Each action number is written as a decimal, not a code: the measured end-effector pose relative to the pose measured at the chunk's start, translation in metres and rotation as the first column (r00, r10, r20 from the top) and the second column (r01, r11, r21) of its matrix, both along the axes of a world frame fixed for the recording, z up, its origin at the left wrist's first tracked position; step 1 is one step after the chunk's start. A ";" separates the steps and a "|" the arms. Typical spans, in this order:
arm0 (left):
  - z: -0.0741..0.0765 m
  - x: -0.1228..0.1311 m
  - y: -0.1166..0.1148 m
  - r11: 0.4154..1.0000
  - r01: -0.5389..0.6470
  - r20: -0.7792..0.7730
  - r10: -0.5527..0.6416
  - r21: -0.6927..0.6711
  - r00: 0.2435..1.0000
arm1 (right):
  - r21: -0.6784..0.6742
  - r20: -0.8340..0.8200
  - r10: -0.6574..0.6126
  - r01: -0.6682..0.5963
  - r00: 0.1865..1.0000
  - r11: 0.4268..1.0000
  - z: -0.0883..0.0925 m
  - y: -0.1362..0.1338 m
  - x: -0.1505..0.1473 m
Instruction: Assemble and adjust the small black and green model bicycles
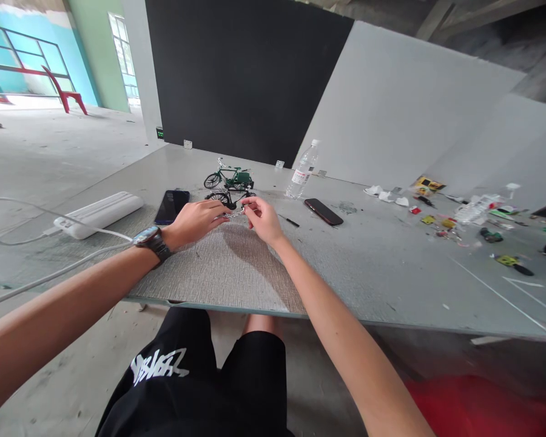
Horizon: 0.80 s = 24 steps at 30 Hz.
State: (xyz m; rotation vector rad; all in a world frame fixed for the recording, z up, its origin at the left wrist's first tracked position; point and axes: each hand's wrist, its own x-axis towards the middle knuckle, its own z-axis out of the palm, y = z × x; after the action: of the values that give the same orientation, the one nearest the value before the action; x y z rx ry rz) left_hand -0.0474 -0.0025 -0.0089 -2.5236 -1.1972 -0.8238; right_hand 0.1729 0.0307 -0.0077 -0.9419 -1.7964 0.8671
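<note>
A green model bicycle (230, 176) with a green box at its rear stands on the table. Just in front of it is a black model bicycle (222, 198), partly hidden by my fingers. My left hand (198, 221) reaches in from the left, its fingers closed together at a small shiny silvery part (233, 213). At the other end of that part, my right hand (262, 220) is closed in a pinch. The part is too small to name, and my fingers cover some of it. A thin black screwdriver-like tool (290, 221) lies right of my right hand.
A white power strip (101, 214) with cables and a dark phone (171, 206) lie at left. To the right are another phone (323, 211), an upright water bottle (303, 170) and several scattered small toy parts. A black panel (246, 79) rises behind the table.
</note>
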 end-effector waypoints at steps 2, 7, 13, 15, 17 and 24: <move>0.000 0.001 0.000 1.000 -0.002 0.013 0.002 0.005 1.000 | 0.009 0.009 0.003 -0.003 1.000 1.000 0.001 -0.001 0.000; 0.002 0.001 -0.002 1.000 -0.016 0.023 0.016 0.000 1.000 | -0.009 0.050 -0.013 0.013 0.999 1.000 0.004 -0.006 0.001; 0.003 0.002 -0.003 0.996 -0.082 0.034 0.083 -0.039 0.996 | 0.033 0.050 0.032 -0.033 0.998 0.999 0.002 -0.005 0.001; 0.004 0.002 -0.003 0.993 -0.094 0.048 0.097 -0.068 0.994 | 0.059 0.062 0.048 -0.052 0.997 0.997 0.001 -0.003 0.002; 0.005 0.002 -0.004 0.990 -0.102 0.052 0.107 -0.096 0.993 | 0.084 0.083 0.043 -0.050 0.996 0.995 0.001 -0.003 0.003; 0.010 0.003 -0.007 0.974 -0.161 0.028 0.167 -0.157 0.986 | 0.146 0.123 -0.017 -0.001 0.992 0.989 0.006 -0.006 0.005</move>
State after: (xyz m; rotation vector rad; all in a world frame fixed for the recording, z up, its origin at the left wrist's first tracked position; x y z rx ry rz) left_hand -0.0444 -0.0095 0.0010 -2.4927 -1.5140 -0.7741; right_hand 0.1776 0.0244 -0.0017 -0.9247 -1.9320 0.6743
